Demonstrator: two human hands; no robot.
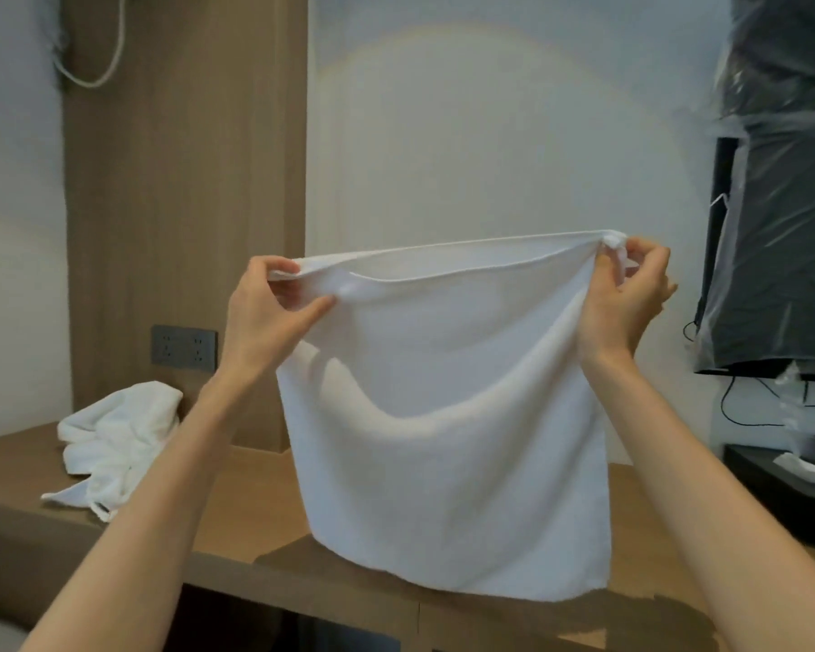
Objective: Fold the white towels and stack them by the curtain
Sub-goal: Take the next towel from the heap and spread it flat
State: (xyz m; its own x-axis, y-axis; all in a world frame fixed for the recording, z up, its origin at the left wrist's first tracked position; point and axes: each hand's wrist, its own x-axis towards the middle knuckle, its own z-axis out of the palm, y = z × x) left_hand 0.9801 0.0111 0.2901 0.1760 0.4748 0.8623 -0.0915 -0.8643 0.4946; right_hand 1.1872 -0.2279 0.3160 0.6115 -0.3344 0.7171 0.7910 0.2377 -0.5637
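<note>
Pinching white towel: left hand, right hand; crumpled towel, possible tag, illegible.

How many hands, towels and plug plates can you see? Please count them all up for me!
Hands: 2, left hand and right hand
Towels held up: 1, the held towel
Towel heaps: 1, the crumpled heap; how many towels are inside, I cannot tell
Plug plates: 1, the grey socket panel
Total: 5

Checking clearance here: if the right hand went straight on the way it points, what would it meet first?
The right hand points up and away, pinching a corner of the white towel. Beyond that, probably the pale wall; depth is unclear.
</note>
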